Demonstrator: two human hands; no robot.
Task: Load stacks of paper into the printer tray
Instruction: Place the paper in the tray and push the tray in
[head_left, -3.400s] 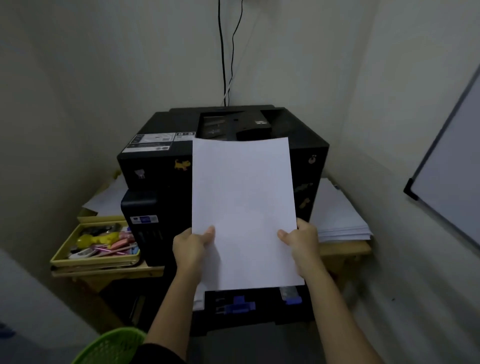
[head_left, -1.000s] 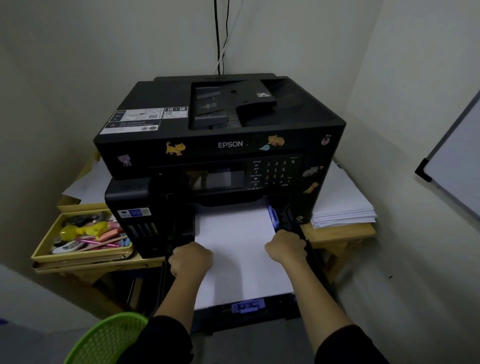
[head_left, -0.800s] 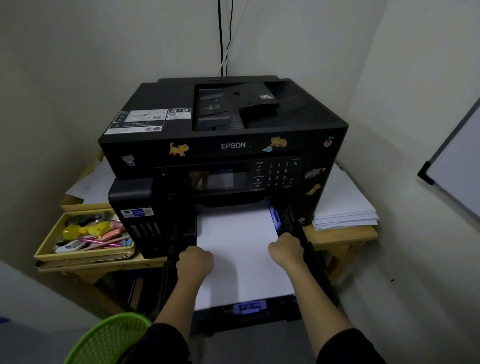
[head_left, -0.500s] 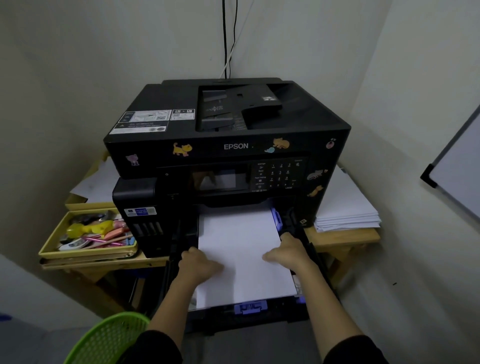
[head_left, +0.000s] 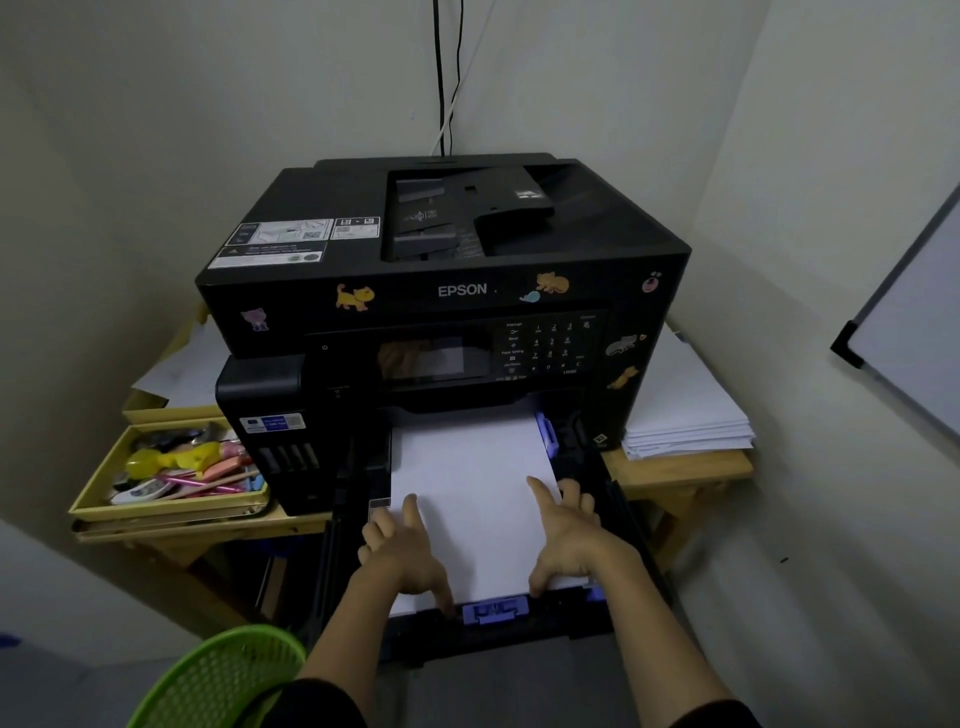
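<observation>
now left hand (head_left: 402, 558) and right hand (head_left: 569, 540) press flat-fingered, gripping nothing, on the paper (head_left: 470, 467) near its lower end; its long axis runs up-frame into the printer (head_left: 447, 291).

black printer (head_left: 441, 291), white paper (head_left: 472, 483), green basket (head_left: 223, 675)

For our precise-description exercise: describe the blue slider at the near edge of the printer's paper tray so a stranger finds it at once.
Find the black Epson printer, then the tray pulled out beneath it, holding white paper. The blue slider sits midway along the tray's near edge, between the left hand and right hand. The other blue guide stands farther back, on the paper's right edge.
</observation>
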